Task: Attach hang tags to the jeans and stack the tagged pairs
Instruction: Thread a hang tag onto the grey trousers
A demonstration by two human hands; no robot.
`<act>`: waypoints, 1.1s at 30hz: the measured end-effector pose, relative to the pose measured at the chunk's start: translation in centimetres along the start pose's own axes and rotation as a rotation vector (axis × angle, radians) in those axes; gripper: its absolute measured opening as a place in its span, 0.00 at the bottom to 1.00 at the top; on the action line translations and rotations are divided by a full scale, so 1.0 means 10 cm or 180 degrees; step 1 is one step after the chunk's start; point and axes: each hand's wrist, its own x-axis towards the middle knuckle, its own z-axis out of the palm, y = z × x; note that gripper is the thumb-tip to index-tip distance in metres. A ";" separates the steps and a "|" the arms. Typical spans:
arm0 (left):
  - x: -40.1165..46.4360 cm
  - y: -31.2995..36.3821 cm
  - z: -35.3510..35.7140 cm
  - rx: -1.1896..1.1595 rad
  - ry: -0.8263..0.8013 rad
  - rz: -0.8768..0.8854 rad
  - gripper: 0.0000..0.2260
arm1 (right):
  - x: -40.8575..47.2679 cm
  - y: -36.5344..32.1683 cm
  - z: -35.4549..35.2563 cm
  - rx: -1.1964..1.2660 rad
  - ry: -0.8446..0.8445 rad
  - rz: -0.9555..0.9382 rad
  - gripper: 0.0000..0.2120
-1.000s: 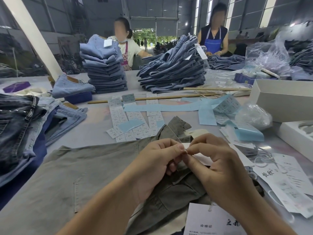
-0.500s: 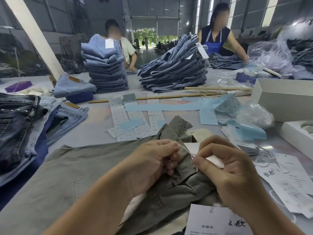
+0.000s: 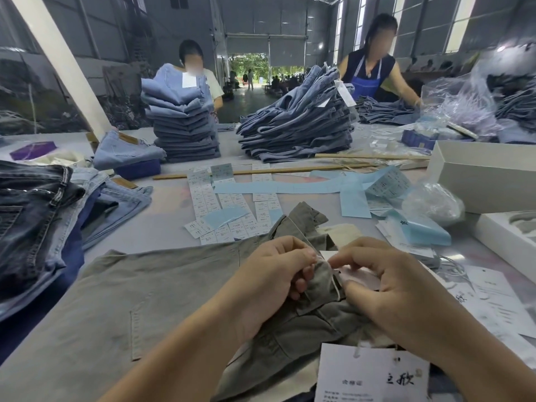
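Hands met over a pair of grey-green jeans (image 3: 162, 288) that lay spread across our work table (image 3: 162, 224), its waistband bunched up between them. Our left hand (image 3: 269, 282) had its fingers curled, thumb and forefinger pinching a fold of the waistband together with a thin white string (image 3: 333, 282). Our right hand (image 3: 388, 288) pinched the other end of that string between thumb and forefinger, the remaining fingers curled loosely above the cloth. A white hang tag (image 3: 371, 372) with black printed characters lay on the jeans just below our right wrist, a short piece of string at its top edge; we could not tell whether it was the string we held.

Behind the jeans, strips of small printed labels (image 3: 203, 204) and pale blue paper sheets (image 3: 278, 187) lay on the table. More loose tags (image 3: 493, 300) sat to the right, near an open white box (image 3: 487, 181). Dark and light denim (image 3: 34, 210) was piled at the left. Farther back stood two stacks of folded blue jeans (image 3: 182, 123) (image 3: 298, 123), the left one neat, the right one leaning, and two workers (image 3: 374, 68) stood behind them.
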 end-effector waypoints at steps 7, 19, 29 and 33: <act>0.00 0.06 0.08 0.1033 0.0247 0.0568 0.08 | 0.07 -0.02 -0.08 -0.0300 -0.0284 0.0027 0.09; 0.03 0.09 0.09 0.1870 0.0191 0.0676 0.03 | 0.18 0.16 -0.13 -0.0399 0.0756 -0.0094 0.11; 0.13 0.14 0.21 0.1925 0.0136 0.1083 0.06 | 0.17 0.14 -0.19 -0.0204 0.1466 -0.0337 0.06; 0.13 0.16 0.34 0.2215 0.0154 0.1222 0.05 | 0.16 0.16 -0.25 -0.0179 0.1713 -0.0273 0.06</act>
